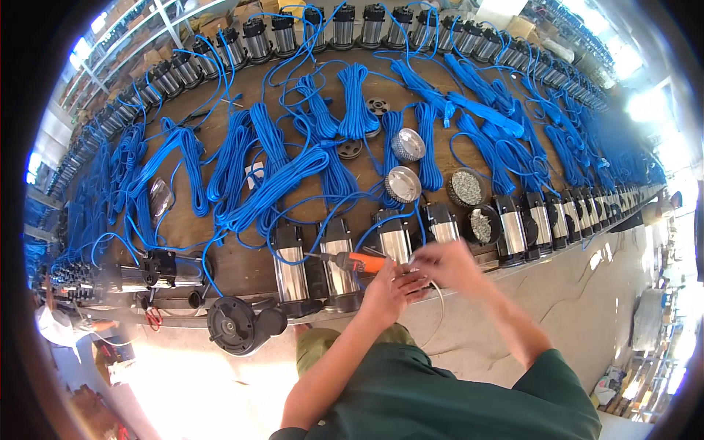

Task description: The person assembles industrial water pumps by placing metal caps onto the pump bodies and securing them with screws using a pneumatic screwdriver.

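In the middle near the bench edge, an orange electric screwdriver (pixel 365 262) with a dark front end points left. My left hand (pixel 393 295) is closed at the rear of its handle, fingers curled; part of the handle is hidden there. Close beside it, my right hand (pixel 449 265) is smeared by motion, its fingertips near those of the left; whether they hold anything does not show. A pale cord (pixel 441 302) hangs down below the hands. Behind them stand silver pumps with black ends, among them one pump (pixel 394 238) just beyond the screwdriver.
Coiled blue cables (pixel 357 103) cover much of the brown bench (pixel 282 73). Two perforated metal cups (pixel 403 185) and two dark bowls of small metal parts (pixel 466 188) lie beyond my hands. More pumps (pixel 342 29) line the far edge. A black pump part (pixel 233 326) overhangs the near-left edge.
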The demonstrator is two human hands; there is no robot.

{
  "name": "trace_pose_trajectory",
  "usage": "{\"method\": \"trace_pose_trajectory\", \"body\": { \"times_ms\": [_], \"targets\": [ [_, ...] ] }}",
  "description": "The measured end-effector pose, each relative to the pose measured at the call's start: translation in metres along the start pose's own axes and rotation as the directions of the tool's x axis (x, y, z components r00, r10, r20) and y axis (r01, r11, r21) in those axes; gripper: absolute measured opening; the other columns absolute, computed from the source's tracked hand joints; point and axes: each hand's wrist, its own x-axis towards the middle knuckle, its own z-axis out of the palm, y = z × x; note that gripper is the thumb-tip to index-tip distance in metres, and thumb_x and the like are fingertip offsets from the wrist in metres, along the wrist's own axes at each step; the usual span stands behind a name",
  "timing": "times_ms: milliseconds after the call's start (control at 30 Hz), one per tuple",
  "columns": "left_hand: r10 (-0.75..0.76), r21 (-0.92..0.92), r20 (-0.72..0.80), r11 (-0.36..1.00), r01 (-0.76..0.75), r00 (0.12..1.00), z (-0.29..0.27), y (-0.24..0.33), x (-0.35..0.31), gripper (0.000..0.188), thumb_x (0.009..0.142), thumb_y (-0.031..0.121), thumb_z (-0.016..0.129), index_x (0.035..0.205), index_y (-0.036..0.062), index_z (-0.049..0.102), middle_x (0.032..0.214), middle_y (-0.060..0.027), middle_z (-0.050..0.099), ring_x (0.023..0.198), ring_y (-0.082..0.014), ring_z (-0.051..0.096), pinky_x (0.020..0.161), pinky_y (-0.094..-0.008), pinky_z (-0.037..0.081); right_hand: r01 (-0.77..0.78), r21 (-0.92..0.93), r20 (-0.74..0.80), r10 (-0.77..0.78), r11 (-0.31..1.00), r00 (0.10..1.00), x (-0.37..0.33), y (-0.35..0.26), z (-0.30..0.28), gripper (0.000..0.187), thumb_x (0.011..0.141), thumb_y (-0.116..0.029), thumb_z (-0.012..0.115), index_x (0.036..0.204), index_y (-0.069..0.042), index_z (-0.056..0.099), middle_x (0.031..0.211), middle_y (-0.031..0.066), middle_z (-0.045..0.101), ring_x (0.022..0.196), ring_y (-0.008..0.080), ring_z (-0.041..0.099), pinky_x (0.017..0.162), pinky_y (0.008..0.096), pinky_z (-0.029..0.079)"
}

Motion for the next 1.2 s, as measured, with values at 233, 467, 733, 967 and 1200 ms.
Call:
{"method": "trace_pose_trajectory", "body": {
  "times_ms": [233, 467, 733, 967, 1200],
  "targets": [
    [0.316, 0.076, -0.127, 0.948, -0.308, 0.940, -0.043, 0.022, -0.102, 0.042, 0.101, 0.027, 0.035, 0.115, -0.0086, 0.052, 0.110, -0.0223, 0.061, 0.107, -0.0352, 0.059, 0.099, -0.0470, 0.046, -0.392, 0.920, 0.333, 0.567, -0.019, 0.753, -0.003, -0.035, 0.102, 0.022, 0.091, -0.016, 0.063, 0.104, 0.002, 0.062, 0.086, 0.0082, 0.066, 0.070, 0.0126, 0.061, 0.056, 0.0213, 0.049],
    [0.473, 0.094, 0.043, 0.875, -0.475, 0.880, -0.015, 0.045, -0.166, 0.049, 0.098, 0.028, 0.040, 0.132, -0.0072, 0.043, 0.132, -0.0266, 0.050, 0.115, -0.0364, 0.055, 0.101, -0.0433, 0.044, 0.043, 0.583, 0.680, 0.517, -0.811, 0.520, 0.049, 0.016, 0.176, 0.018, 0.092, -0.019, 0.064, 0.099, -0.002, 0.062, 0.091, 0.0087, 0.066, 0.086, 0.0182, 0.067, 0.058, 0.0214, 0.058],
    [0.511, 0.165, 0.013, 0.847, -0.506, 0.860, -0.024, 0.062, -0.203, 0.031, 0.099, 0.015, 0.040, 0.122, -0.0043, 0.048, 0.115, -0.0255, 0.060, 0.091, -0.0303, 0.063, 0.077, -0.0368, 0.051, 0.178, 0.810, 0.427, 0.770, -0.559, 0.474, 0.054, 0.009, 0.201, 0.016, 0.090, -0.023, 0.068, 0.086, -0.010, 0.060, 0.072, -0.0004, 0.057, 0.056, 0.0063, 0.049, 0.043, 0.0158, 0.039],
    [0.358, 0.284, -0.026, 0.898, -0.336, 0.933, -0.047, 0.087, -0.261, 0.020, 0.100, 0.021, 0.047, 0.095, 0.0034, 0.054, 0.087, -0.0111, 0.064, 0.055, -0.0128, 0.050, 0.047, -0.0229, 0.037, 0.656, 0.729, -0.488, 0.522, -0.197, 0.699, 0.015, -0.152, 0.117, 0.047, 0.087, -0.023, 0.066, 0.125, 0.001, 0.053, 0.104, 0.0098, 0.057, 0.093, 0.0216, 0.058, 0.092, 0.0357, 0.047],
    [0.399, 0.192, 0.038, 0.897, -0.398, 0.916, -0.067, 0.114, -0.288, 0.015, 0.096, 0.015, 0.055, 0.100, 0.0014, 0.060, 0.082, -0.0060, 0.062, 0.051, -0.0059, 0.038, 0.049, -0.0201, 0.031, 0.664, 0.717, -0.540, 0.433, -0.213, 0.722, 0.019, -0.257, 0.124, 0.045, 0.078, -0.011, 0.059, 0.119, -0.002, 0.044, 0.105, 0.0095, 0.052, 0.083, 0.0144, 0.055, 0.075, 0.0344, 0.047]
  ]
}}
